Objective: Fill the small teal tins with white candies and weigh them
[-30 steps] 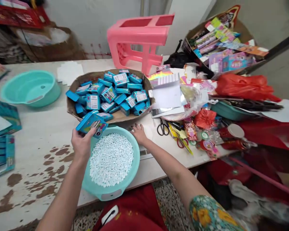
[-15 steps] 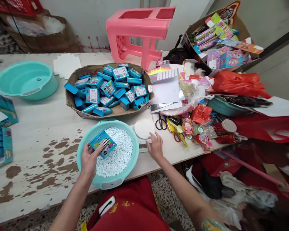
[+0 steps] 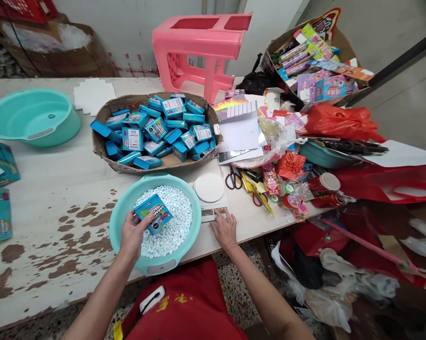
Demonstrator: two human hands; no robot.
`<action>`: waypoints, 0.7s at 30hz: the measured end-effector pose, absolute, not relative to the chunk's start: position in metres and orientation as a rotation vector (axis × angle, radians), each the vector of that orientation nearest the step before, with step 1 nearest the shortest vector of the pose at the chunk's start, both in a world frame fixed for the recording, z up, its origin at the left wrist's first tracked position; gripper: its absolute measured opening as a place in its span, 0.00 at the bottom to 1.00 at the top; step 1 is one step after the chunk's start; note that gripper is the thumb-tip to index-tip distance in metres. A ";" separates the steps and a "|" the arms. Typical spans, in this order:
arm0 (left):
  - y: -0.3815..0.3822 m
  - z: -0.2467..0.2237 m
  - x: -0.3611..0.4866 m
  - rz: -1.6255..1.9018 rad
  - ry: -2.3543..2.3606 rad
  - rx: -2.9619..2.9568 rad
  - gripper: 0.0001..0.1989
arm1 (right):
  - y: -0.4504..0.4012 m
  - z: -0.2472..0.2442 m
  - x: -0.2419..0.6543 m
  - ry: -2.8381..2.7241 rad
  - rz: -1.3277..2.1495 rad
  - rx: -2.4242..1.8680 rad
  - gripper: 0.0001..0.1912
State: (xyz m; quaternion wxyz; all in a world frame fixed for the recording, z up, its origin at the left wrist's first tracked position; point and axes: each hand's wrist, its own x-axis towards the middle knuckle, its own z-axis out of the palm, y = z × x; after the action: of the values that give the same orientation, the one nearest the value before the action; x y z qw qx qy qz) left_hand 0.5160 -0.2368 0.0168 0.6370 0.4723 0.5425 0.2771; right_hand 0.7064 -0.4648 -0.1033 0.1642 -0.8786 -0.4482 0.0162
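Observation:
My left hand [image 3: 132,234] is closed on a small blue candy box [image 3: 153,213], tilted with its printed face up. The box is over a turquoise basin [image 3: 196,203] holding a bed of small white candies [image 3: 179,215]. My right hand [image 3: 224,230] holds nothing, its fingers apart at the front panel of a small kitchen scale [image 3: 209,188] with a round white plate. At least one fingertip appears to touch the panel beside the display. Behind the basin stands a cut-down cardboard box [image 3: 105,163] full of similar blue boxes [image 3: 156,128].
Another turquoise basin [image 3: 62,134] and blue display cartons [image 3: 2,212] are at the left. Scissors [image 3: 233,178], a drink can [image 3: 328,200], papers [image 3: 238,132] and a red bag [image 3: 340,122] crowd the right. A pink stool [image 3: 199,42] lies at the back.
My right hand has shifted down and slightly left, from beside the scale's plate to its front panel. My left hand still holds the candy box over the basin. The view has shifted slightly.

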 end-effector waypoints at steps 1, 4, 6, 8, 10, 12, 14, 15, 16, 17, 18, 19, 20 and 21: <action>-0.238 0.016 0.515 0.625 1.245 1.077 0.30 | -0.465 -0.104 0.707 -1.295 0.047 -2.500 0.09; -0.241 0.013 0.513 0.616 1.244 1.065 0.30 | -0.465 -0.105 0.707 -1.339 0.049 -2.477 0.11; -0.243 0.011 0.512 0.630 1.212 1.056 0.29 | -0.464 -0.105 0.707 -1.333 0.063 -2.461 0.12; -0.245 0.012 0.510 0.641 1.186 1.052 0.30 | -0.462 -0.101 0.707 -1.286 0.077 -2.435 0.15; -0.246 0.016 0.508 0.641 1.169 1.048 0.34 | -0.459 -0.091 0.706 -1.201 0.051 -2.375 0.19; -0.248 0.020 0.506 0.614 1.137 1.035 0.38 | -0.455 -0.074 0.701 -1.102 -0.015 -2.286 0.23; -0.249 0.023 0.504 0.577 1.086 1.045 0.38 | -0.450 -0.051 0.690 -1.034 -0.058 -2.179 0.24; -0.251 0.024 0.503 0.571 1.066 1.079 0.37 | -0.446 -0.039 0.682 -1.018 -0.052 -2.124 0.25; -0.252 0.025 0.503 0.572 1.053 1.138 0.35 | -0.442 -0.027 0.674 -1.012 -0.029 -2.071 0.25; -0.253 0.026 0.502 0.580 1.047 1.217 0.33 | -0.438 -0.015 0.664 -1.011 0.003 -2.022 0.25; -0.255 0.026 0.502 0.594 1.047 1.302 0.31 | -0.433 -0.006 0.655 -1.011 0.044 -1.980 0.25; -0.256 0.026 0.501 0.605 1.048 1.380 0.29 | -0.427 0.001 0.646 -1.008 0.090 -1.942 0.26; -0.258 0.026 0.501 0.603 1.042 1.439 0.27 | -0.422 0.007 0.637 -1.003 0.141 -1.907 0.27; -0.259 0.027 0.501 0.595 1.030 1.474 0.26 | -0.417 0.011 0.629 -0.991 0.193 -1.874 0.28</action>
State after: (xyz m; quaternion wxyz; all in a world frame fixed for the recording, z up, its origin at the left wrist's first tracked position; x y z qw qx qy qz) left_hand 0.5008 -0.2594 0.0270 0.5839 0.6318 0.4413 0.2551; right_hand 0.6289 -0.4166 0.0107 0.4852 -0.7698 -0.4071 0.0792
